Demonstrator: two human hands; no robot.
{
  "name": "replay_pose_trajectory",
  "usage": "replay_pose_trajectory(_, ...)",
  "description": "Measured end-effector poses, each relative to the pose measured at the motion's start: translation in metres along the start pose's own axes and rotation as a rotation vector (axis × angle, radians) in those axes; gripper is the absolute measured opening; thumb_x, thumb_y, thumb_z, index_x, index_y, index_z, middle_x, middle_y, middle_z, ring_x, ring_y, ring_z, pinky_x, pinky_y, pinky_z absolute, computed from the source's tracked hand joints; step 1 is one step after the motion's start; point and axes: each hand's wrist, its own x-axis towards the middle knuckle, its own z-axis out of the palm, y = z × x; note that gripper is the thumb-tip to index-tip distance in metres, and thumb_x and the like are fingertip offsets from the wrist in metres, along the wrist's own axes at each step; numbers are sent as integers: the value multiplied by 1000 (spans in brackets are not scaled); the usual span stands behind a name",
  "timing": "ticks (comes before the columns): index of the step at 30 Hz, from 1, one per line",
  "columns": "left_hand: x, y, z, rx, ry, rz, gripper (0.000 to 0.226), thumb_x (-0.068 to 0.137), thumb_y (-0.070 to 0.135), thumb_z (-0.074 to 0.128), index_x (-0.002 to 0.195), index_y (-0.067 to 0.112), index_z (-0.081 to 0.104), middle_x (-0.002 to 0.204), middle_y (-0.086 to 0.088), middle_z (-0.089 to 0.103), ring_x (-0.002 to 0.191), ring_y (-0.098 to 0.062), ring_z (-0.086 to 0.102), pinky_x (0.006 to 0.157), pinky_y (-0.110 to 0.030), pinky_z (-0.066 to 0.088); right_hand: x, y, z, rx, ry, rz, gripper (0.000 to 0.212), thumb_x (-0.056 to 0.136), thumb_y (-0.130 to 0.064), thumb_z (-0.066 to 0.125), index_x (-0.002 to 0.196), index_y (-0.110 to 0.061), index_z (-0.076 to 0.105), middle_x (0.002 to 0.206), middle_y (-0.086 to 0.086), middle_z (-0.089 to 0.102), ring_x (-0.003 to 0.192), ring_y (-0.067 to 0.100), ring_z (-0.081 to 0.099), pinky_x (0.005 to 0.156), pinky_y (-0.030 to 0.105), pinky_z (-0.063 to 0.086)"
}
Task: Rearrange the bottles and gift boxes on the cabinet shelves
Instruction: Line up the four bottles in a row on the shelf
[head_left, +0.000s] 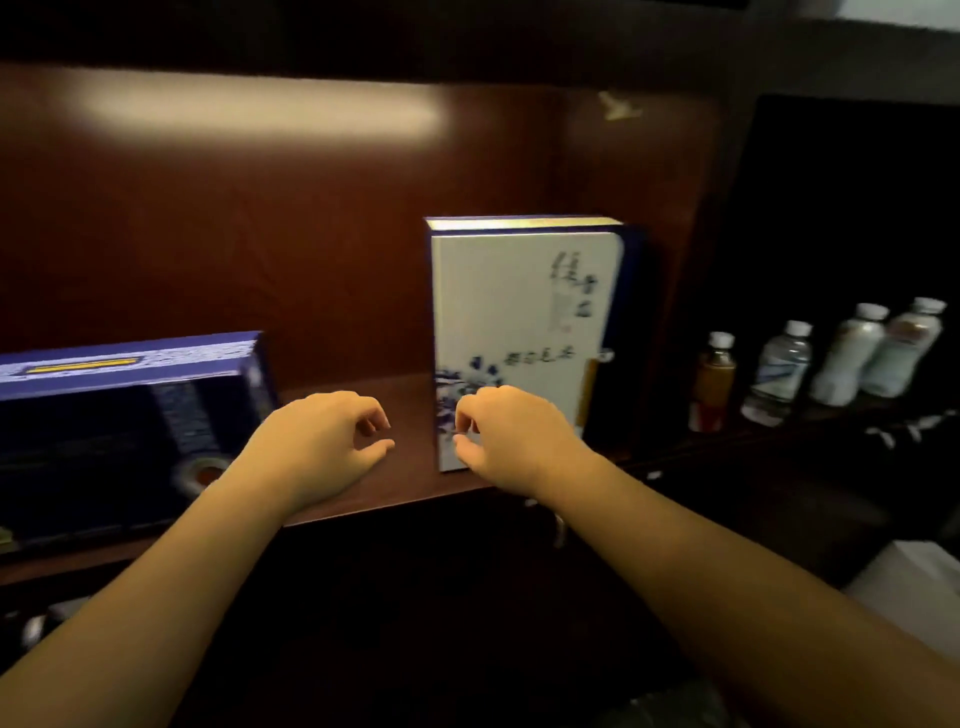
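A tall white gift box (519, 322) with blue flower print and a dark blue spine stands upright on the brown cabinet shelf (400, 488), right of centre. A dark blue gift box (130, 431) stands at the shelf's left end. My right hand (511, 439) hovers in front of the white box's lower left corner, fingers curled, holding nothing. My left hand (324, 447) floats over the bare shelf between the two boxes, fingers loosely curled and apart, holding nothing. Several bottles stand in the darker bay to the right: an amber one (714, 382) and a clear one (777, 371).
Two pale bottles (878, 353) with white caps stand at the far right of the dark bay. A wooden partition (696, 270) separates that bay from the lit shelf. A white surface (914, 587) shows at the lower right. Below the shelf front all is dark.
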Motion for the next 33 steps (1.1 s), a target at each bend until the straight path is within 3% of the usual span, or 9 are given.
replay_pose_trajectory(7, 51, 166, 37, -78, -44, 157, 22, 88, 53, 64, 103, 37, 67, 87, 21, 59, 83, -9, 60, 75, -30, 50, -109, 136, -51, -50, -3, 186, 17, 97, -38, 54, 101, -23, 61, 95, -4, 58, 88, 18, 55, 71, 36, 49)
replay_pose_trajectory(15, 116, 292, 52, -170, -106, 301, 22, 89, 47, 66, 105, 33, 69, 94, 14, 69, 79, -8, 59, 73, -28, 49, -175, 249, -91, -81, 27, 372, 15, 95, -38, 58, 99, -24, 64, 95, -5, 61, 86, 16, 59, 70, 33, 50)
replay_pose_trajectory(22, 194, 365, 72, -246, -132, 355, 29, 91, 41, 66, 117, 28, 66, 101, 11, 68, 91, -11, 64, 81, -33, 54, -181, 338, -104, -111, 4, 486, 19, 95, -37, 60, 104, -22, 65, 94, 0, 66, 86, 21, 62, 69, 33, 50)
replay_pose_trajectory(27, 263, 396, 92, -248, -54, 343, 32, 90, 35, 67, 118, 20, 66, 106, 3, 71, 99, -19, 66, 86, -41, 56, -158, 400, -110, -129, -5, 520, 19, 94, -33, 58, 105, -18, 65, 88, 2, 65, 80, 22, 62, 67, 34, 50)
replay_pose_trajectory(33, 352, 423, 132, -206, -19, 261, 38, 87, 40, 71, 119, 22, 66, 111, 0, 68, 100, -20, 64, 78, -33, 54, -109, 479, -113, -142, -38, 525, 26, 95, -33, 57, 114, -17, 64, 84, 0, 65, 78, 21, 64, 62, 32, 49)
